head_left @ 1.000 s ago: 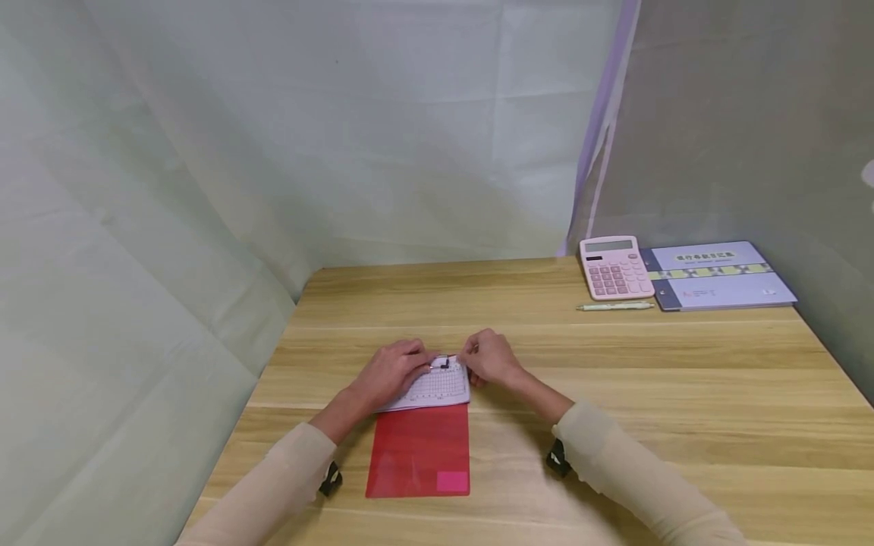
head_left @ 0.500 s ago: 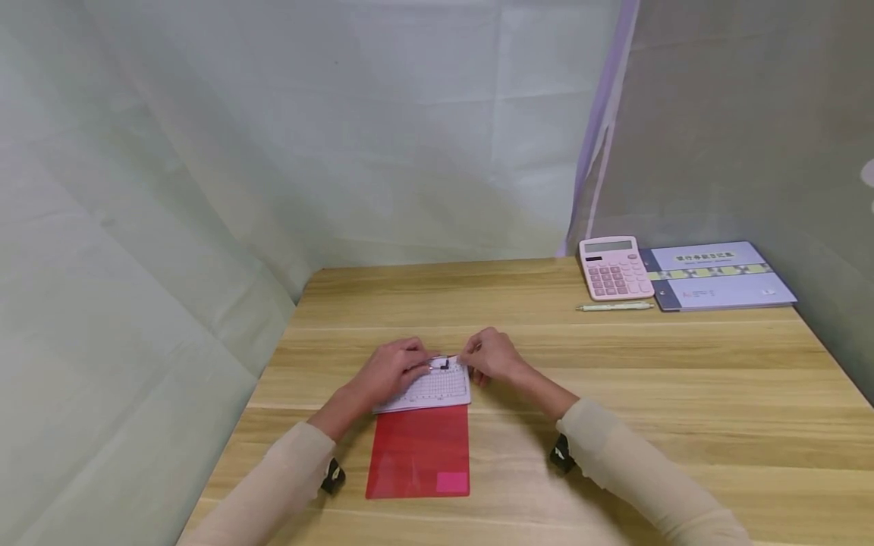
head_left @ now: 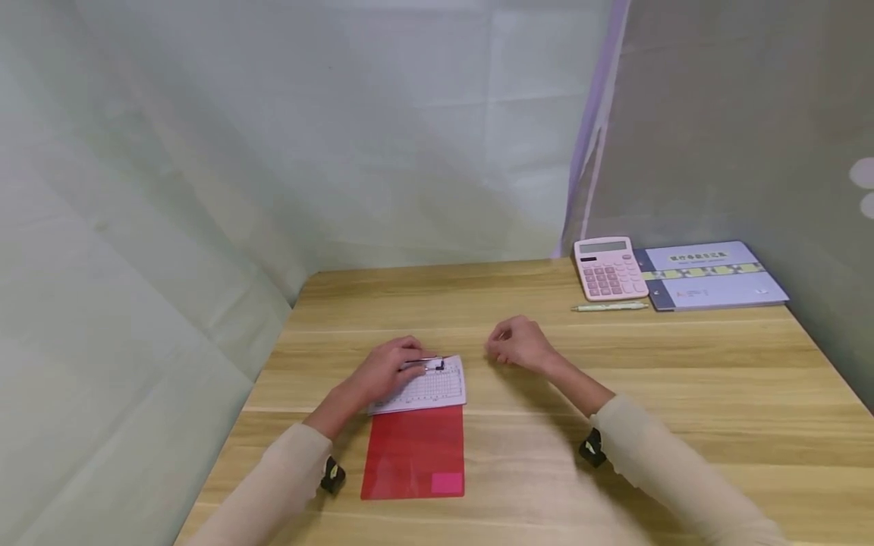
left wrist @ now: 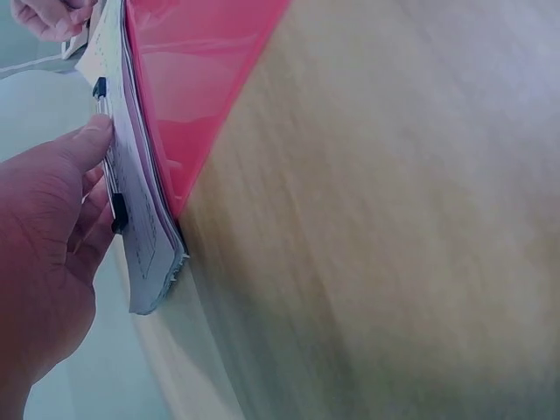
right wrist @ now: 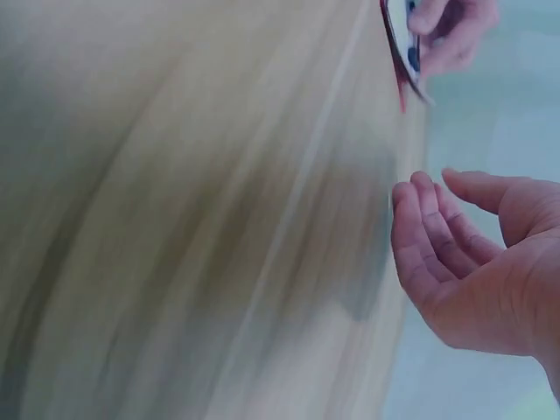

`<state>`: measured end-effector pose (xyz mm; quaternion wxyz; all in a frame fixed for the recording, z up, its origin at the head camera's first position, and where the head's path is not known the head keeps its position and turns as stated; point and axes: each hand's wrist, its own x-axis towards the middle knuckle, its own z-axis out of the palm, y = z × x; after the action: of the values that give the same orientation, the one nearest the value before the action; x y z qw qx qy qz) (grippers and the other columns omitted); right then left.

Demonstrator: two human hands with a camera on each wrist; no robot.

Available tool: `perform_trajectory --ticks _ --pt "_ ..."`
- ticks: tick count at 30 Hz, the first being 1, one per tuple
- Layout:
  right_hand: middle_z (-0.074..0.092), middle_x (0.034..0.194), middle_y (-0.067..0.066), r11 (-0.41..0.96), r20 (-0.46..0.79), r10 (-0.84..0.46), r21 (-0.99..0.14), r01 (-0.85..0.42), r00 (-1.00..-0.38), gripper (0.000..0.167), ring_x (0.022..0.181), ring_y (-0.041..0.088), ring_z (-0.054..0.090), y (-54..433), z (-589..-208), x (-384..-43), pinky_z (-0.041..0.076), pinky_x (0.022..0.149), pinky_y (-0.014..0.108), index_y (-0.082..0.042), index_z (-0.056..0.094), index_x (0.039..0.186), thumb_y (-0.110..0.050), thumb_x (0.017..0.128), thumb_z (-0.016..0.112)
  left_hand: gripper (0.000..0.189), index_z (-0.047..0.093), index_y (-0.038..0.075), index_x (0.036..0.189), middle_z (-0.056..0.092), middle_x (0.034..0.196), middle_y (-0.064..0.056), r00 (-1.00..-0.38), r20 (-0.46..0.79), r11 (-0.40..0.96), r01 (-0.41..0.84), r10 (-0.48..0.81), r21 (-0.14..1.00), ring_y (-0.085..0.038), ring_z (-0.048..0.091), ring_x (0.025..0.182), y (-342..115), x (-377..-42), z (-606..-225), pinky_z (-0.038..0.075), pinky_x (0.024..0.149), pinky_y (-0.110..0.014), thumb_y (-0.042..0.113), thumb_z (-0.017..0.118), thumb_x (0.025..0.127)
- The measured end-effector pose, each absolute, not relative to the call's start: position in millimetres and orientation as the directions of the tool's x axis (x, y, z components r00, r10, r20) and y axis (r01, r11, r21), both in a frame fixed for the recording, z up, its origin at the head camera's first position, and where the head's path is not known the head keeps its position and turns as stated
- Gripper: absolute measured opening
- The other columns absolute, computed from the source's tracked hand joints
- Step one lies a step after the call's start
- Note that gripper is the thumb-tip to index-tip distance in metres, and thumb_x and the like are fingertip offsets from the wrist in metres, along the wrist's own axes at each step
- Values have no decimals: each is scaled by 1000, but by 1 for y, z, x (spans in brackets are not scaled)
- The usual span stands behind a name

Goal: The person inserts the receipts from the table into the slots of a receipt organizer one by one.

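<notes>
A stack of printed sheets (head_left: 433, 390) lies across the upper part of a red plastic folder (head_left: 414, 451) with a pink label. Along the sheets' top edge runs a thin metal fastener with black slides (left wrist: 119, 213). My left hand (head_left: 382, 371) pinches the stack at this edge, thumb on the metal strip and fingers behind. In the left wrist view, the sheets stand out as a thick bundle beside the red cover. Away to the right of the stack, my right hand (head_left: 522, 343) hovers over the table with loosely bent fingers; its thumb and fingertips (right wrist: 422, 181) are apart, holding nothing.
At the back right of the wooden table (head_left: 580, 470) lie a pink calculator (head_left: 610, 269), a pen (head_left: 609, 307) and a grey-blue ledger book (head_left: 713, 277). Pale cloth (head_left: 410, 152) hangs behind the table and along its left side.
My right hand has left the top right corner of the sheets and moved right. My left hand keeps its place on the stack. The view has shifted slightly.
</notes>
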<state>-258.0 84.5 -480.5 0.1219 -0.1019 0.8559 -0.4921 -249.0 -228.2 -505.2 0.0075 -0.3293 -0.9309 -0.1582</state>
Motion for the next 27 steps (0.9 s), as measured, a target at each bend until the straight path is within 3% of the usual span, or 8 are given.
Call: perform_trajectory --ticks 4,8,16,22,27 --pt "78 89 12 513 -9 -318 -842 -164 -948 10 79 24 73 105 -481 -263 52 67 29 1 79 99 -9 96 76 33 75 17 135 67 123 -1 -789 111 740 607 604 291 -20 64 115 -229 -250 -504 53 102 -45 25 74 102" --pt "78 96 10 511 72 -356 -820 -258 -932 15 90 22 72 124 -482 -266 54 82 34 2 79 105 -10 96 78 34 75 16 135 68 125 -2 -797 103 747 597 595 293 -22 65 117 -230 -250 -502 52 104 -47 25 75 102" --pt "76 115 17 456 118 -424 -829 -324 -898 29 107 32 71 156 -482 -262 56 96 48 7 73 122 -9 98 77 38 72 18 139 69 131 -2 -820 87 767 562 566 309 -25 64 124 -231 -249 -500 50 107 -50 24 75 102" --pt "72 128 21 422 149 -484 -823 -379 -862 41 121 43 66 176 -488 -254 50 105 59 7 66 134 -8 97 78 43 69 18 142 66 141 -5 -839 117 773 538 532 336 -30 58 134 -237 -243 -501 46 112 -54 24 77 101" --pt "68 137 19 432 152 -496 -811 -395 -855 49 128 43 62 193 -494 -243 46 109 61 4 64 140 -9 96 80 50 66 14 145 64 144 -6 -835 173 769 549 523 327 -30 58 135 -246 -238 -502 46 112 -54 27 80 98"
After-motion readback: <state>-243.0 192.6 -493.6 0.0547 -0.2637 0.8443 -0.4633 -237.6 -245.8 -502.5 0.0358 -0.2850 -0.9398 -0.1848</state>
